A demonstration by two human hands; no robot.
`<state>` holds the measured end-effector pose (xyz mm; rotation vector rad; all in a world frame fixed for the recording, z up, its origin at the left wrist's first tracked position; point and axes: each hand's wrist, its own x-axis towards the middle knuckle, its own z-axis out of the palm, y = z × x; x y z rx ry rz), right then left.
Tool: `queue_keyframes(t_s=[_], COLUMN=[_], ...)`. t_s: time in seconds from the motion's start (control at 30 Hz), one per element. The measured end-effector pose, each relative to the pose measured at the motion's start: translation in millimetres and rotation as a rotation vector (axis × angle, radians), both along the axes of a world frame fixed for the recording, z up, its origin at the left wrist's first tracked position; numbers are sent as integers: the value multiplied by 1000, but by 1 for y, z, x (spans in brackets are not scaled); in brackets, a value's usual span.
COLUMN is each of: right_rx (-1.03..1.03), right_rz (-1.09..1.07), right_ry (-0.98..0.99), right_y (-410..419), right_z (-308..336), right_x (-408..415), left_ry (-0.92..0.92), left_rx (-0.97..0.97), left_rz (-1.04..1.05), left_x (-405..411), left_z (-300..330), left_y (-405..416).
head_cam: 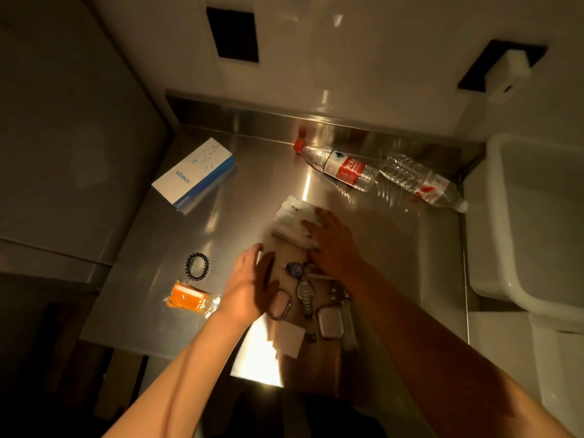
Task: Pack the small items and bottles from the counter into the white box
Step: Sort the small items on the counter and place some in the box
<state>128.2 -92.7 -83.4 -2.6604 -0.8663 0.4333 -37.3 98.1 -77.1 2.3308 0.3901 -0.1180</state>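
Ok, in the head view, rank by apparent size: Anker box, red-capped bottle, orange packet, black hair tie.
1. Anker box and red-capped bottle: look alike, unranked.
2. Orange packet.
3. Black hair tie, smallest.

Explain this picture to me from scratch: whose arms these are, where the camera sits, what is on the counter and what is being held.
There is no machine here. A person wears one camera on the head, looking down at their own arms. The left hand and the right hand reach over a steel counter. The right hand rests on a blurred white packet; whether it grips it is unclear. The left hand looks open, near the packet's lower edge.

Also on the counter: two clear plastic bottles lying down, one red-capped and one uncapped, a white and blue Anker box, a black coil hair tie, an orange item in clear wrap, a metal wristwatch and a small rounded case. A white tub stands to the right.
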Motion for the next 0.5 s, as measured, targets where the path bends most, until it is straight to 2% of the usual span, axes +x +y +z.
queue_keyframes(t_s=[0.17, 0.33, 0.5], right_rx=[9, -27, 81], right_rz=[12, 3, -13], right_ry=[-48, -103, -150], right_y=[-27, -50, -51], right_z=[6, 14, 27], right_x=[-17, -29, -38], left_ry=[15, 16, 37], left_rx=[162, 139, 192], left_rz=[-151, -137, -120], left_x=[-9, -17, -28], left_z=[0, 10, 17], left_y=[-25, -49, -53])
